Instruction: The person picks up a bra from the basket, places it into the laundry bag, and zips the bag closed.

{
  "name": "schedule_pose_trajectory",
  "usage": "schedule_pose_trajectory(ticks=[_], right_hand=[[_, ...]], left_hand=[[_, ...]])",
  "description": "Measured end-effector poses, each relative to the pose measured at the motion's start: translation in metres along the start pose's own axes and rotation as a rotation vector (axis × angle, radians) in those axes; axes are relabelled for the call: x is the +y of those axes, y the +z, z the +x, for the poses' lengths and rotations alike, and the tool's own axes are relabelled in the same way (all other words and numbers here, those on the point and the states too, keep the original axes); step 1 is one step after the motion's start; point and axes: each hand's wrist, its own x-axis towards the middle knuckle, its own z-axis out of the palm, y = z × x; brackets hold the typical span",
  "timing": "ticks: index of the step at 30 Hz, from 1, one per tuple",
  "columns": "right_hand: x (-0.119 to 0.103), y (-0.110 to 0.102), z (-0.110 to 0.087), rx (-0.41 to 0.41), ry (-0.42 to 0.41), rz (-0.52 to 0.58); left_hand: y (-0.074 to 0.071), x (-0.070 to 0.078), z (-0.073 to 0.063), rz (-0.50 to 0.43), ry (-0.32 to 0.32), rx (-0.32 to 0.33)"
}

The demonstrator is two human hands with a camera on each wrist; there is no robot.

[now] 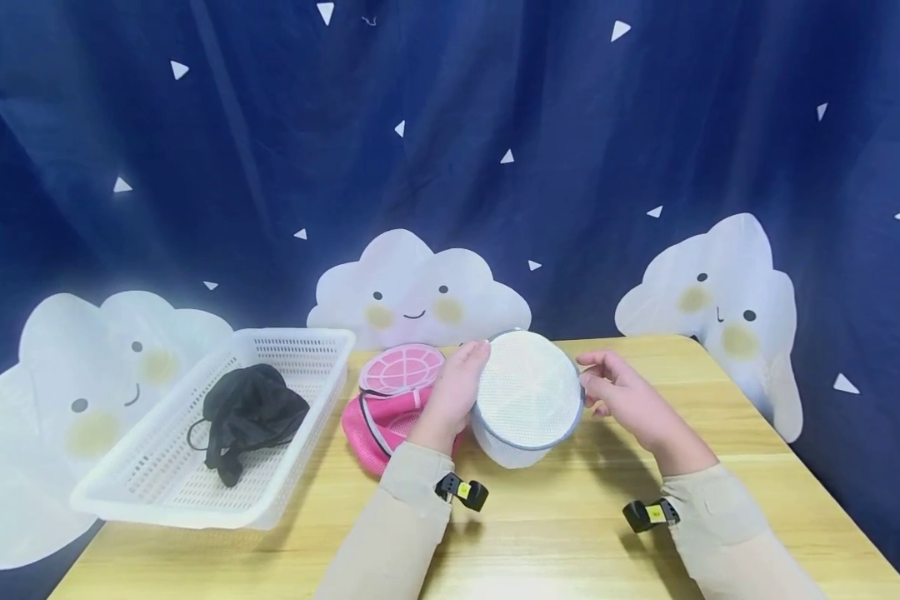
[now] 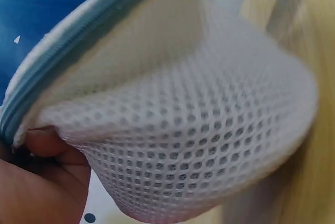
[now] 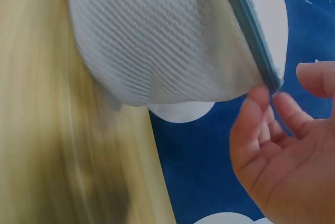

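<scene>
A round white mesh laundry bag (image 1: 528,392) with a grey-blue zipped rim is held above the table, its flat lid tilted toward me. My left hand (image 1: 457,387) grips the rim on the left; in the left wrist view the thumb presses the mesh just under the blue zip edge (image 2: 57,62). On the opposite side, my right hand (image 1: 630,404) pinches the rim at the zip with its fingertips, one finger standing away from it. Beside the left hand lies a pink mesh laundry bag (image 1: 367,433), its round pink lid (image 1: 401,369) flipped back.
A white plastic basket (image 1: 270,512) with slotted walls stands on the left of the wooden table (image 1: 570,533). Inside it lies a crumpled black garment (image 1: 255,417) with a thin loop. A dark blue curtain (image 1: 450,108) with cloud prints hangs behind the table.
</scene>
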Motion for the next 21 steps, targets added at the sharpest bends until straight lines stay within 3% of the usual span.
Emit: schedule_pose_trajectory(ticks=[3,7,14,21], right_hand=[[0.0,0.001,0.001,-0.002,0.003,0.032],[-0.003,0.0,0.002,0.077,-0.051,0.063],[-0.002,-0.011,0.003,0.252,-0.011,0.01],[0.017,-0.026,0.005,0.222,0.058,-0.011]], left_hand=[[0.001,-0.002,0.0,-0.031,0.022,0.02],[0.003,-0.002,0.001,-0.01,0.041,0.027],[0.009,0.0,-0.001,0.055,0.047,-0.138],[0.021,-0.006,-0.006,0.136,0.02,-0.204]])
